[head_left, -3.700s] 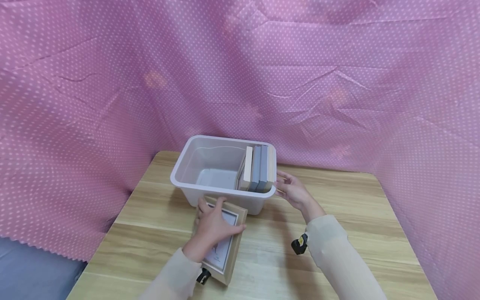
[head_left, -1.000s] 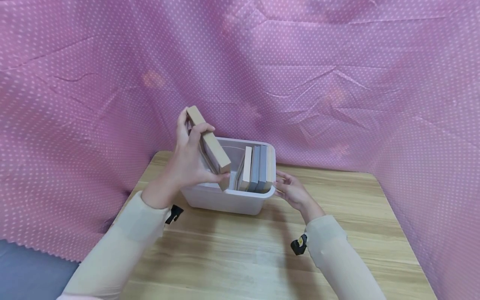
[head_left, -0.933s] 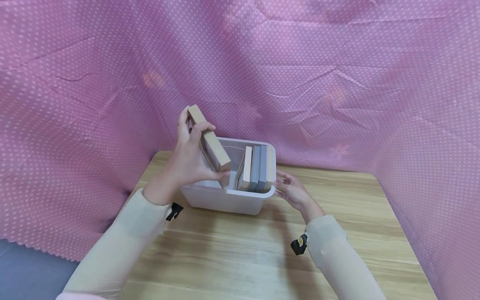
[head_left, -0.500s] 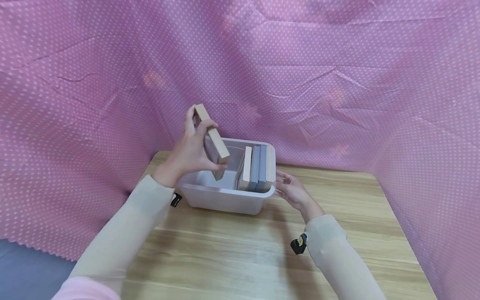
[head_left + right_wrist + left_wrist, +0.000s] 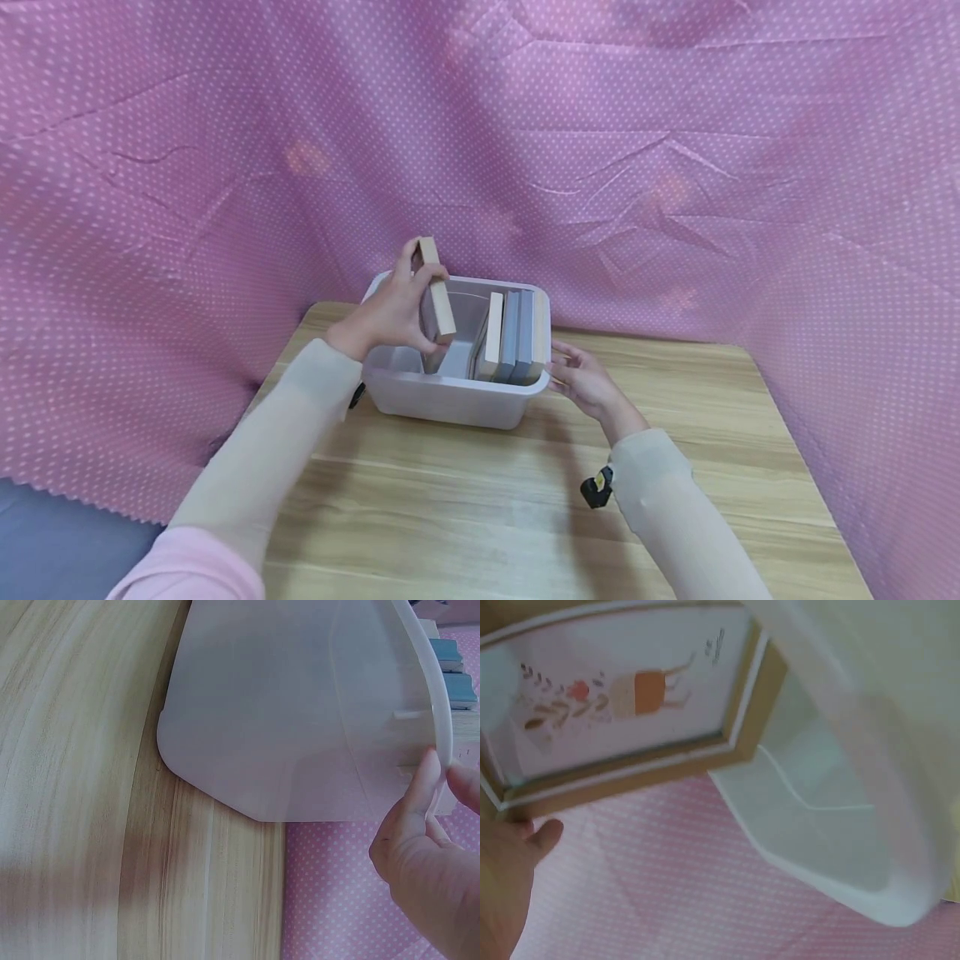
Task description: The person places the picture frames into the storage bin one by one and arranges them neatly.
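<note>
My left hand [image 5: 393, 312] grips a light wooden picture frame [image 5: 440, 308] by its edges, held on edge and leaning a little. Its lower part is down inside the pale plastic bin [image 5: 450, 408], left of the middle. In the left wrist view, the picture frame [image 5: 641, 690] shows an orange and brown drawing behind glass. With thumb and fingers on either side of the rim, my right hand [image 5: 435, 870] pinches the bin's right end. Several frames stand packed upright there, among them a cream one [image 5: 494, 329] and a grey-blue one [image 5: 512, 333].
The bin stands toward the back of a wood-grain table [image 5: 480, 517]. Pink dotted cloth [image 5: 600, 167] hangs behind and on both sides. A small black device [image 5: 597, 487] sits at the right wrist.
My left hand picked the frame up off the table, turned it on edge, carried it over the bin, then moved it right and lowered it inside. The right hand stayed at the rim.
</note>
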A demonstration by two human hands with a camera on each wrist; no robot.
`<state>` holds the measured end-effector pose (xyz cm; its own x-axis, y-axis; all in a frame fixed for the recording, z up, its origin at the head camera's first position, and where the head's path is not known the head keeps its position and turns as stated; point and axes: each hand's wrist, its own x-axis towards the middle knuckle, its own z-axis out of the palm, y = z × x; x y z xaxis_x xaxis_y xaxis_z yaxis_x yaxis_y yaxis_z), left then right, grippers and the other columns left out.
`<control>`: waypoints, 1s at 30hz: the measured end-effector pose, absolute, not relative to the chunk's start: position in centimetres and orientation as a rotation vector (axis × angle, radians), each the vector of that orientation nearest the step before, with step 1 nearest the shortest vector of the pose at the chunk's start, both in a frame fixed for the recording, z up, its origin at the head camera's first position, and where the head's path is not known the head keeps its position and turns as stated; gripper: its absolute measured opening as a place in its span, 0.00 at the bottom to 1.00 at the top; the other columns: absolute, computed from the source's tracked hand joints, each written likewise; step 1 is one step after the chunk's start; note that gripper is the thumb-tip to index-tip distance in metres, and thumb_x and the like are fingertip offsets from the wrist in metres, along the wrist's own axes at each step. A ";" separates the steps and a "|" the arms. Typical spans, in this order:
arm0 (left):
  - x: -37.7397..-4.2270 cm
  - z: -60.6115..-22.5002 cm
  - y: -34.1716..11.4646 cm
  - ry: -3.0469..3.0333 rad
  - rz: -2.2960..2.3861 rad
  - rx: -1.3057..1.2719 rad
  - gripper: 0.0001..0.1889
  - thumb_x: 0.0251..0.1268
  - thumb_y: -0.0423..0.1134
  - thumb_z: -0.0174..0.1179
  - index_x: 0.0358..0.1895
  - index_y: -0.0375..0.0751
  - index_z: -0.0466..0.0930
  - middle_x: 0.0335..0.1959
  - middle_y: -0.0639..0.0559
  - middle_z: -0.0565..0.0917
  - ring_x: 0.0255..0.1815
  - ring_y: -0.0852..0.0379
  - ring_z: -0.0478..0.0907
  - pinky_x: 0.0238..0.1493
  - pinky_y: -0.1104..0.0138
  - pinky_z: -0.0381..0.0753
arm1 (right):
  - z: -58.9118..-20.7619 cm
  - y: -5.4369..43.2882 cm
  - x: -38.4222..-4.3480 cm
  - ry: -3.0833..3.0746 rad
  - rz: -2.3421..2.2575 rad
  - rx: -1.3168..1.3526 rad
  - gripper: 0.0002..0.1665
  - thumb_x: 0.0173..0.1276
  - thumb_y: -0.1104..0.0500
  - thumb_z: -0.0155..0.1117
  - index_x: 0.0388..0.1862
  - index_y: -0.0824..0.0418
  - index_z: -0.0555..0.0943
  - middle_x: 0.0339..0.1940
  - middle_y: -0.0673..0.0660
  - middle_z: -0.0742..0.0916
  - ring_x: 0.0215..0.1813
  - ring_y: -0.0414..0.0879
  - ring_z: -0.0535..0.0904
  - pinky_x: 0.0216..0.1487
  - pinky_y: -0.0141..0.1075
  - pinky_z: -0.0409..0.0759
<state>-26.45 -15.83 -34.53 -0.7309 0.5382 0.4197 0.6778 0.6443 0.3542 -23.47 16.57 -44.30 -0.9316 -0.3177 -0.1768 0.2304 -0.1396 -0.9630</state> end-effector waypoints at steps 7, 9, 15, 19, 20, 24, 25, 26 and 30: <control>-27.4 -35.9 -16.1 -2.738 -0.708 -0.962 0.53 0.24 0.50 0.82 0.60 0.50 0.57 0.71 0.32 0.33 0.58 0.30 0.65 0.50 0.49 0.80 | -44.3 16.6 -23.3 1.798 -2.111 -0.093 0.35 0.70 0.71 0.52 0.74 0.68 0.54 0.55 0.63 0.77 0.44 0.42 0.80 0.49 0.32 0.81; -27.7 -36.3 -16.1 -2.742 -0.707 -0.965 0.53 0.24 0.50 0.82 0.60 0.49 0.57 0.71 0.33 0.34 0.57 0.31 0.66 0.48 0.50 0.81 | -44.2 16.6 -23.2 1.805 -2.102 -0.080 0.35 0.70 0.71 0.52 0.74 0.66 0.55 0.56 0.64 0.77 0.44 0.43 0.80 0.49 0.32 0.81; -28.4 -37.6 -16.0 -2.705 -0.716 -1.016 0.53 0.21 0.49 0.82 0.58 0.48 0.59 0.70 0.35 0.40 0.58 0.34 0.65 0.50 0.52 0.80 | -44.2 16.6 -23.1 1.800 -2.108 -0.067 0.35 0.70 0.71 0.53 0.74 0.66 0.56 0.52 0.60 0.78 0.43 0.42 0.80 0.46 0.31 0.82; -28.6 -38.2 -15.5 -2.732 -0.659 -1.011 0.52 0.20 0.53 0.82 0.57 0.50 0.60 0.69 0.36 0.43 0.54 0.37 0.67 0.43 0.54 0.82 | -44.2 16.6 -23.1 1.787 -2.123 -0.073 0.35 0.70 0.71 0.53 0.73 0.67 0.55 0.49 0.57 0.79 0.42 0.42 0.80 0.46 0.31 0.82; -28.7 -38.4 -15.4 -2.743 -0.638 -1.011 0.52 0.20 0.54 0.82 0.57 0.50 0.60 0.69 0.37 0.43 0.55 0.37 0.67 0.43 0.54 0.82 | -44.2 16.6 -23.1 1.784 -2.129 -0.071 0.35 0.70 0.72 0.53 0.73 0.67 0.56 0.49 0.57 0.80 0.42 0.42 0.80 0.45 0.31 0.82; -28.9 -39.0 -15.0 -2.785 -0.570 -0.999 0.52 0.19 0.56 0.81 0.57 0.53 0.61 0.69 0.38 0.45 0.56 0.37 0.67 0.45 0.53 0.81 | -44.2 16.6 -23.1 1.778 -2.137 -0.078 0.35 0.70 0.72 0.53 0.73 0.68 0.55 0.47 0.56 0.81 0.41 0.42 0.80 0.45 0.31 0.82; -28.9 -39.2 -14.9 -2.791 -0.563 -0.997 0.52 0.19 0.56 0.81 0.57 0.53 0.61 0.69 0.38 0.46 0.57 0.36 0.66 0.47 0.52 0.80 | -44.2 16.6 -23.0 1.777 -2.136 -0.080 0.35 0.70 0.72 0.53 0.73 0.68 0.55 0.47 0.55 0.81 0.41 0.42 0.80 0.45 0.31 0.82; -29.0 -39.4 -14.8 -2.798 -0.560 -0.993 0.52 0.19 0.57 0.81 0.57 0.53 0.61 0.69 0.37 0.46 0.57 0.36 0.66 0.49 0.51 0.79 | -44.2 16.6 -23.0 1.776 -2.135 -0.081 0.35 0.70 0.72 0.53 0.73 0.68 0.55 0.47 0.55 0.81 0.41 0.42 0.81 0.46 0.31 0.82; -29.2 -39.9 -14.5 -2.820 -0.555 -0.977 0.52 0.18 0.56 0.82 0.57 0.55 0.61 0.70 0.37 0.46 0.57 0.35 0.66 0.51 0.48 0.78 | -44.2 16.6 -23.0 1.776 -2.130 -0.086 0.35 0.70 0.72 0.52 0.73 0.68 0.55 0.47 0.56 0.80 0.42 0.42 0.81 0.47 0.31 0.82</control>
<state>-29.16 -14.54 -39.91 -0.7878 0.5770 0.2154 0.6156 0.7269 0.3045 -22.96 16.56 -44.20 -0.9316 -0.3137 -0.1837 0.2372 -0.1416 -0.9611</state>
